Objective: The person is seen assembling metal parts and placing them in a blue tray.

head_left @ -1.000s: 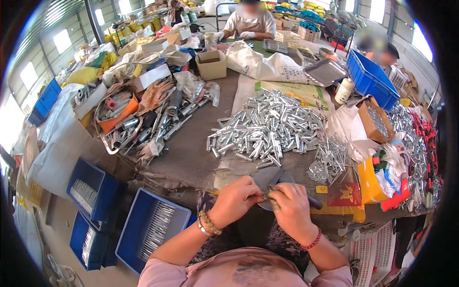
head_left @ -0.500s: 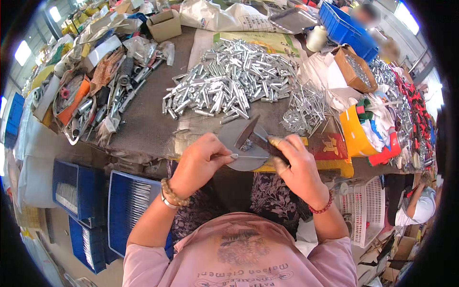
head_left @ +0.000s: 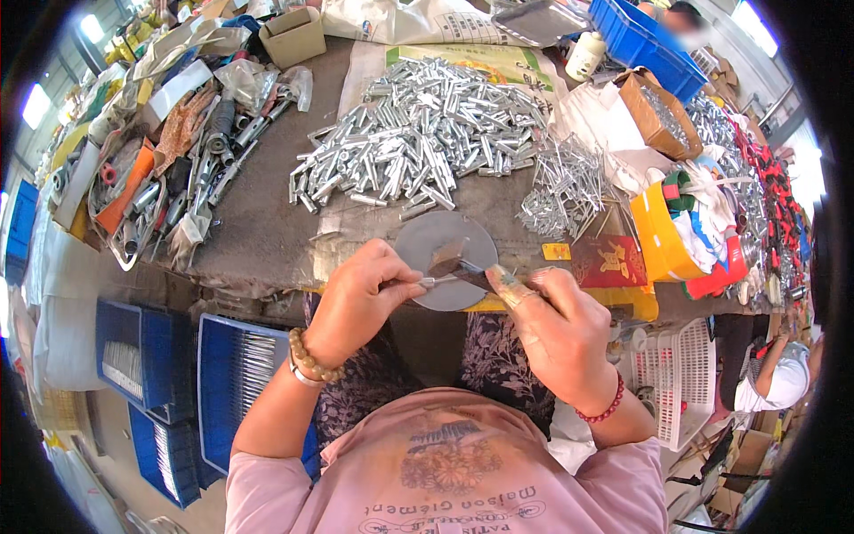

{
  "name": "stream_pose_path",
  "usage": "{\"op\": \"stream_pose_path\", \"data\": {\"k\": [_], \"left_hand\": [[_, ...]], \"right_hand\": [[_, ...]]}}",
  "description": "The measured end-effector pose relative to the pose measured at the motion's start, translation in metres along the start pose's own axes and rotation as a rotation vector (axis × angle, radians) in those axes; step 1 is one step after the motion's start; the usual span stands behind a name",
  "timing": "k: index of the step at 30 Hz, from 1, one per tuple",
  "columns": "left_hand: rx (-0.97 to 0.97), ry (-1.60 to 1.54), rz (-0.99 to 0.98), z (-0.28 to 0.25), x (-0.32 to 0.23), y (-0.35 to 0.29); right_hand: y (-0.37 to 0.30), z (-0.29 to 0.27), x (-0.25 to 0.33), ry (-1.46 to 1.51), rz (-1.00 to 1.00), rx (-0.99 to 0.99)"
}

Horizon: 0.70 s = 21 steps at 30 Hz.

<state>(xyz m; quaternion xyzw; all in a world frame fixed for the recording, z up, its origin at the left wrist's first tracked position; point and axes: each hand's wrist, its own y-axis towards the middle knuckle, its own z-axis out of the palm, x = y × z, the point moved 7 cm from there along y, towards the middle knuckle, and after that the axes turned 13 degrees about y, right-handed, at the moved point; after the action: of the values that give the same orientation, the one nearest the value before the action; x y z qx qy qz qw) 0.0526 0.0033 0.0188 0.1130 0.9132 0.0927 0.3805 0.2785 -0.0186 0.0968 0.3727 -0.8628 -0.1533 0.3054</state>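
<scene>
My left hand (head_left: pixel 366 289) pinches a small silver metal pin (head_left: pixel 431 282) between thumb and fingertips. The pin lies over a round grey plate (head_left: pixel 409 240) at the front edge of the workbench. In my right hand (head_left: pixel 562 322) is a hammer (head_left: pixel 450 256), gripped by its handle. Its dark head, slightly blurred, hangs over the plate just beside the pin. Beyond the plate spreads a large heap of silver metal sleeves (head_left: pixel 427 133). Thin nail-like pins (head_left: pixel 569 178) form a smaller pile to the right of it.
Hand tools (head_left: pixel 218 151) crowd the bench's left. A yellow container (head_left: pixel 660 240) with cloths and a cardboard box (head_left: pixel 654 111) stand at the right. Blue crates (head_left: pixel 213 383) holding metal rods are below left, a white plastic basket (head_left: pixel 672 383) below right. Another person (head_left: pixel 783 374) sits at far right.
The hammer and my right hand have shifted, and the hammer head now sits lower over the plate. My left hand has moved slightly left, still pinching the pin. The whole view has shifted slightly.
</scene>
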Motion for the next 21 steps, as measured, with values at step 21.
{"op": "stream_pose_path", "data": {"k": [21], "left_hand": [[-0.089,0.087,0.014,-0.001,-0.002,-0.015]], "right_hand": [[-0.015,0.051,-0.017,0.093,0.176,0.066]]}}
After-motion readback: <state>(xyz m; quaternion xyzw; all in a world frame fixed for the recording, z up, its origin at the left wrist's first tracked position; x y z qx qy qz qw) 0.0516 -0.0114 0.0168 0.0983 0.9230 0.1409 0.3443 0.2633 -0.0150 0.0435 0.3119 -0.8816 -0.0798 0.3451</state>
